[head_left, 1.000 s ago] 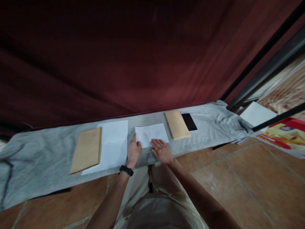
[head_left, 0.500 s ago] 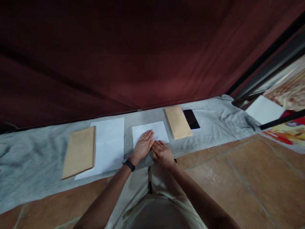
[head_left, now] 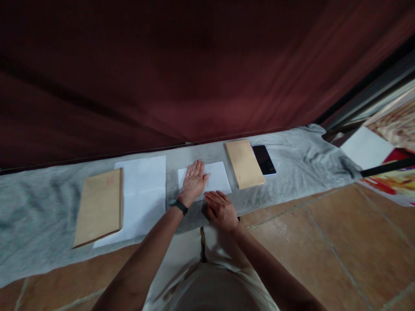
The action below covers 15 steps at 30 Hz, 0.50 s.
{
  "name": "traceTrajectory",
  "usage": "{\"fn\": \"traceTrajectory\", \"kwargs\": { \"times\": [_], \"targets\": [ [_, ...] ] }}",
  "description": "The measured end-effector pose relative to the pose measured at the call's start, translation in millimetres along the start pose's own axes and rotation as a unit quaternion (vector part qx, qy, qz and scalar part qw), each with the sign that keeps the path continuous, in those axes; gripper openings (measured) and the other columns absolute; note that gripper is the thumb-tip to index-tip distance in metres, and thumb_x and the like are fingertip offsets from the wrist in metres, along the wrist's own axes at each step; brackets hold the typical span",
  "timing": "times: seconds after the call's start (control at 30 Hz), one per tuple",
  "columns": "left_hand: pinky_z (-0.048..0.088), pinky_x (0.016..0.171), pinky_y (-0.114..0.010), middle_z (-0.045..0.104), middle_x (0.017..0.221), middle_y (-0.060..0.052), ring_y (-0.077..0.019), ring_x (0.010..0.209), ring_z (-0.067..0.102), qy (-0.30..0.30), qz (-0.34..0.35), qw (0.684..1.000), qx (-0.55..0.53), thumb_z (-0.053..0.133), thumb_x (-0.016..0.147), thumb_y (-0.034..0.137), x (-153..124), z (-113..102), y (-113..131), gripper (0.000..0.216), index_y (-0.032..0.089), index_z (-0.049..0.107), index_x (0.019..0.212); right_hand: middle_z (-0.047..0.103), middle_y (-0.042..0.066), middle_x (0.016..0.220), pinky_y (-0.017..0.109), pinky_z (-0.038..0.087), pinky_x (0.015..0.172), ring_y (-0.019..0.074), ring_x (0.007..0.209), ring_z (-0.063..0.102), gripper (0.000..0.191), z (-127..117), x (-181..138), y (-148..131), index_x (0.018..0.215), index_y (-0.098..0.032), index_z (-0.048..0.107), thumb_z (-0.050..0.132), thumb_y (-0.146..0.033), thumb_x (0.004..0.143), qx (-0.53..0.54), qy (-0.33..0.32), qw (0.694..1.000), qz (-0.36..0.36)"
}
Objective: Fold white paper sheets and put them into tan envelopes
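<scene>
Left hand (head_left: 193, 180) spread flat on the white paper (head_left: 216, 175), right hand (head_left: 222, 210) beside it, unspread, at the near edge — uneven pressure could crease the paper.

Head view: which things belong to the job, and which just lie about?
Job, it seems:
small white paper, under left hand, right hand at near edge
perhaps larger white paper, left envelope, right envelope

Apparently lying about:
phone
colourful print
</scene>
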<state>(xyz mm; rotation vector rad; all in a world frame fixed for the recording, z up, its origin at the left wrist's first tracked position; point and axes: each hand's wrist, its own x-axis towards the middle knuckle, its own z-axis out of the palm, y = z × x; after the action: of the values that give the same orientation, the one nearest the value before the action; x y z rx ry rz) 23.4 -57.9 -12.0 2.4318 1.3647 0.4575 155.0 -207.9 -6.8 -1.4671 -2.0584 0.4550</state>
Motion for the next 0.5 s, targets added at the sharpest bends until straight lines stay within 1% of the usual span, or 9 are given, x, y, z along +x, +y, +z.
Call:
{"fn": "traceTrajectory", "kwargs": {
  "times": [0.13, 0.23, 0.33, 0.5],
  "targets": [
    [0.008, 0.128, -0.050, 0.031, 0.165, -0.018, -0.0280, 0.157, 0.022, 0.003, -0.004, 1.000, 0.005, 0.042, 0.101, 0.039, 7.0, 2.0, -1.3, 0.064, 0.008, 0.036, 0.157, 0.062, 0.010, 0.144, 0.049, 0.034, 0.124, 0.0247, 0.136, 0.055, 0.044, 0.9, -0.5, 1.3, 0.137, -0.019, 0.063, 0.054, -0.020, 0.095, 0.001, 0.002, 1.000, 0.000],
    [0.010, 0.128, -0.051, 0.031, 0.165, -0.017, -0.0280, 0.157, 0.022, -0.006, 0.006, 1.000, 0.014, 0.042, 0.101, 0.038, 1.4, -0.3, -0.1, 0.063, 0.010, 0.036, 0.157, 0.063, 0.010, 0.142, 0.050, 0.035, 0.124, 0.0238, 0.135, 0.056, 0.043, 1.5, -1.1, 2.7, 0.137, -0.021, 0.063, 0.055, -0.020, 0.094, 0.006, 0.005, 1.000, -0.001],
    [0.012, 0.128, -0.051, 0.035, 0.164, -0.015, -0.0271, 0.156, 0.023, -0.016, 0.025, 0.999, 0.011, 0.042, 0.101, 0.037, -15.1, -5.3, 3.0, 0.060, 0.013, 0.038, 0.156, 0.065, 0.010, 0.140, 0.049, 0.036, 0.123, 0.0234, 0.134, 0.057, 0.042, 1.9, -1.9, 3.9, 0.135, -0.021, 0.063, 0.056, -0.021, 0.094, 0.013, 0.015, 1.000, -0.001],
    [0.012, 0.129, -0.050, 0.041, 0.162, -0.009, -0.0254, 0.155, 0.026, -0.035, 0.066, 0.997, -0.025, 0.042, 0.101, 0.032, -53.4, -14.9, 7.2, 0.054, 0.020, 0.045, 0.153, 0.066, 0.010, 0.135, 0.049, 0.037, 0.122, 0.0233, 0.129, 0.058, 0.038, 1.9, -2.6, 4.8, 0.131, -0.020, 0.065, 0.052, -0.020, 0.096, 0.017, 0.030, 0.999, -0.004]
  ]
}}
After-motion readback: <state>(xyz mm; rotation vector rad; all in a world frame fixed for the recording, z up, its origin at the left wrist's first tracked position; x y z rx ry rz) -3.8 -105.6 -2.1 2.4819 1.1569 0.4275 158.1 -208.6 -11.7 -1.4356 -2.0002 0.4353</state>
